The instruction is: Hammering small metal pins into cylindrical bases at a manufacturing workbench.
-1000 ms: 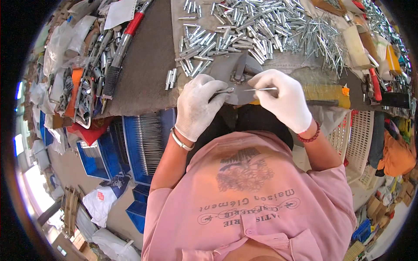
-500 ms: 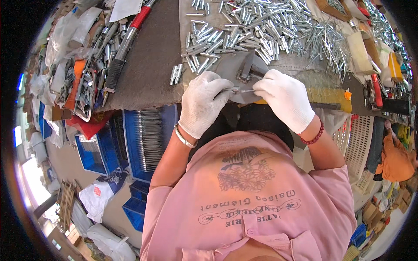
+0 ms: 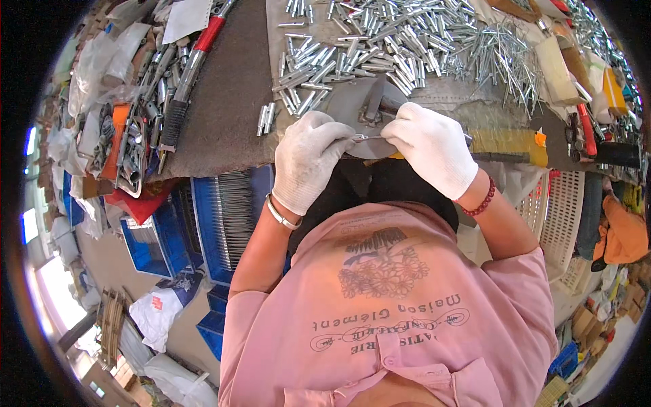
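Both my hands wear white knitted gloves and meet over the front edge of the bench. My left hand (image 3: 308,159) pinches a short silvery metal tube (image 3: 357,139), most of it hidden by the fingers. Opposite it, my right hand (image 3: 434,146) closes on a thin metal rod (image 3: 376,138) whose visible end meets the tube; whether it sits inside cannot be made out. Just behind the fingers stands a dark metal block (image 3: 374,108) on a round grey plate (image 3: 342,102). Two loose tubes (image 3: 266,119) lie left of my left hand.
Metal tubes (image 3: 380,47) lie heaped on the bench, with thin rods (image 3: 512,64) to their right. Tools, including an orange-handled one (image 3: 116,136), crowd the left side. Below are a blue bin (image 3: 203,251) of rods and a white crate (image 3: 564,217). Another person (image 3: 622,234) is at far right.
My right hand has come slightly left, and the gap between the two hands is narrower. The view has shifted a little; both hands keep their pinch.
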The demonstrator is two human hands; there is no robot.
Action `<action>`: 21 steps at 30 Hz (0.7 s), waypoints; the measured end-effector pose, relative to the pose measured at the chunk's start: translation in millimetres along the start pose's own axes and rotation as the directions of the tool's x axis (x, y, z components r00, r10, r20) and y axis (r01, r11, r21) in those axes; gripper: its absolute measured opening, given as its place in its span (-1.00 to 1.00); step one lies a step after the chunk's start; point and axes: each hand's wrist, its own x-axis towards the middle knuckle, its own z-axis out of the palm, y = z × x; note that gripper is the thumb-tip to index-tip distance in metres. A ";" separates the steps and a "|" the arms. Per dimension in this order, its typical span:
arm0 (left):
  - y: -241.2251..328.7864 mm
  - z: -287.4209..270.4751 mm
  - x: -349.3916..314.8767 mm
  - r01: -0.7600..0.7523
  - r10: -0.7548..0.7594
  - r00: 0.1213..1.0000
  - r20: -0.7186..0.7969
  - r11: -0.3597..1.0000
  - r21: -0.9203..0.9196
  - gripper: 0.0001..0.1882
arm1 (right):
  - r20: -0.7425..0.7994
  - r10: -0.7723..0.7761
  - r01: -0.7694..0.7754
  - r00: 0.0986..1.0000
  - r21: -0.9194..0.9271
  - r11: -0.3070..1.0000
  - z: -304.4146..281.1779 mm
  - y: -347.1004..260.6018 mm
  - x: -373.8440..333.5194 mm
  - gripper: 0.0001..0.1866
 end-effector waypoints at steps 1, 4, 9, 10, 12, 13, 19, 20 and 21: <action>-1.2 1.3 -0.5 -0.001 0.001 1.000 0.001 1.000 0.000 -0.88 | 0.003 -0.006 0.006 1.000 -0.005 1.000 0.2 0.5 0.5 -0.98; -3.6 4.7 -1.6 -0.010 0.010 1.000 -0.021 1.000 -0.006 -0.87 | -0.014 -0.008 0.009 1.000 0.046 0.999 4.7 2.2 1.3 -0.97; 2.9 3.5 0.7 -0.021 0.021 1.000 -0.002 1.000 0.002 -0.84 | -0.085 -0.008 0.017 0.996 0.112 0.994 15.8 2.9 2.7 -0.96; 1.8 4.5 1.8 -0.063 0.062 0.998 -0.033 0.998 -0.019 -0.84 | -0.036 0.003 -0.001 0.999 0.065 0.998 17.9 5.0 2.1 -0.94; 0.2 1.5 -1.2 -0.035 0.036 0.999 0.019 0.999 -0.032 -0.83 | -0.037 0.002 0.003 0.999 0.126 0.992 13.0 2.0 0.4 -0.91; 2.0 -0.5 -0.5 -0.059 0.059 0.998 0.023 0.998 0.000 -0.83 | -0.088 -0.006 0.022 0.996 0.185 0.983 9.3 0.1 0.2 -0.88; 7.2 -2.1 -0.7 -0.075 0.075 0.997 -0.016 0.997 0.033 -0.81 | -0.349 0.336 -0.392 0.875 -0.104 0.914 -29.9 78.2 -11.6 -0.91; 7.3 -2.2 0.9 -0.082 0.082 0.997 -0.012 0.996 0.025 -0.81 | -0.360 0.403 -0.473 0.841 -0.130 0.872 -33.2 96.1 -14.5 -0.92; 7.6 -2.3 2.1 -0.100 0.100 0.995 -0.021 0.995 0.032 -0.81 | -0.376 0.388 -0.473 0.841 -0.165 0.865 -34.9 106.7 -15.9 -0.91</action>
